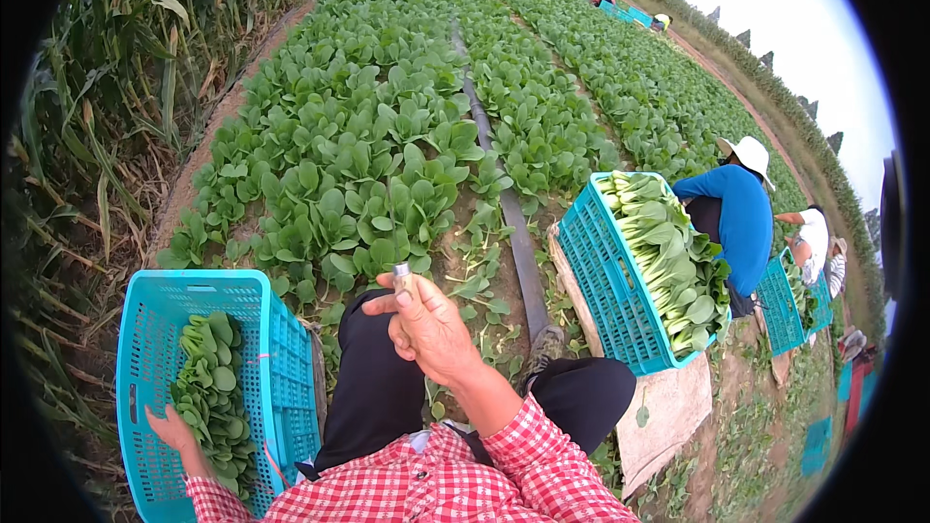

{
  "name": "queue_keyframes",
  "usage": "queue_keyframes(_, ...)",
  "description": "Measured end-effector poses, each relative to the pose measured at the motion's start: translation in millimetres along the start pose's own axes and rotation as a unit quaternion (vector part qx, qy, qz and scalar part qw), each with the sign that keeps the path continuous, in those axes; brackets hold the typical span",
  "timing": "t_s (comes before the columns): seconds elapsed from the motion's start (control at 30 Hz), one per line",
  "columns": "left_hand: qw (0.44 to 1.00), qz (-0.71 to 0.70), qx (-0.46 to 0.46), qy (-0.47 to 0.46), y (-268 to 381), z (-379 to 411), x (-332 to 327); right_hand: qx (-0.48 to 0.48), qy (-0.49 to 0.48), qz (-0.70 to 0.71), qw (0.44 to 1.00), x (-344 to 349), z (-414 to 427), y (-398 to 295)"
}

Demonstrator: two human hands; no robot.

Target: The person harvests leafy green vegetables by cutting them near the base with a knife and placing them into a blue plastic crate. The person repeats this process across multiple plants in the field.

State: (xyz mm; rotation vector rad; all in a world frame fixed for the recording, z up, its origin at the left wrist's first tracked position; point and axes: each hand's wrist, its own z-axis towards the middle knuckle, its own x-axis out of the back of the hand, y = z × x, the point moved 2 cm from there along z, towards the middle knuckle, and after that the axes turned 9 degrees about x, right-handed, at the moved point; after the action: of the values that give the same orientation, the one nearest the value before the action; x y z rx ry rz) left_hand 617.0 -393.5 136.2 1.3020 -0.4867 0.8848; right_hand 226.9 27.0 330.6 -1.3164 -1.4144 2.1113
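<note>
My right hand (429, 330), raised over my knees, grips the light handle of a knife (401, 276); its thin blade points away over the leafy plants. Down in the teal plastic crate (196, 277) at the left is my left hand (171, 427), beside a row of cut leafy greens (218, 399) stacked along the crate's inner side. The left fingers look spread, and no plant shows in them. Before me stand rows of growing leafy greens (378, 138).
A fuller teal crate (617, 269) of greens stands at the right on pale sacking (665, 414). A black irrigation hose (517, 232) runs between the rows. Beyond the crate crouches a person in blue (741, 214), with others farther off. Tall corn plants (109, 109) line the left.
</note>
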Motion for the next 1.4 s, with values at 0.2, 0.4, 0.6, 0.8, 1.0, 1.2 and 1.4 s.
queue_keyframes(0.2,0.905,-0.344,-0.154,-0.196,238,-59,-34,0.007,0.27,0.017,0.963,101,1,-4)
queue_keyframes(0.4,0.773,-0.39,-0.237,-0.44,405,-204,-96,-0.083,0.441,0.041,0.893,192,-17,59)
queue_keyframes(0.6,0.618,-0.198,-0.552,-0.524,484,-343,-168,-0.148,0.461,0.005,0.875,233,-10,95)
queue_keyframes(0.8,0.495,0.007,-0.765,-0.412,475,-425,-304,-0.192,0.466,-0.037,0.863,273,4,138)
queue_keyframes(1.0,0.473,0.183,-0.805,-0.309,459,-432,-415,-0.238,0.425,-0.116,0.866,308,50,182)
queue_keyframes(1.2,0.543,0.12,-0.769,-0.316,433,-402,-442,-0.182,0.311,-0.359,0.861,344,96,234)
queue_keyframes(1.4,0.561,0.015,-0.76,-0.328,415,-376,-459,-0.161,0.307,-0.414,0.842,365,137,275)
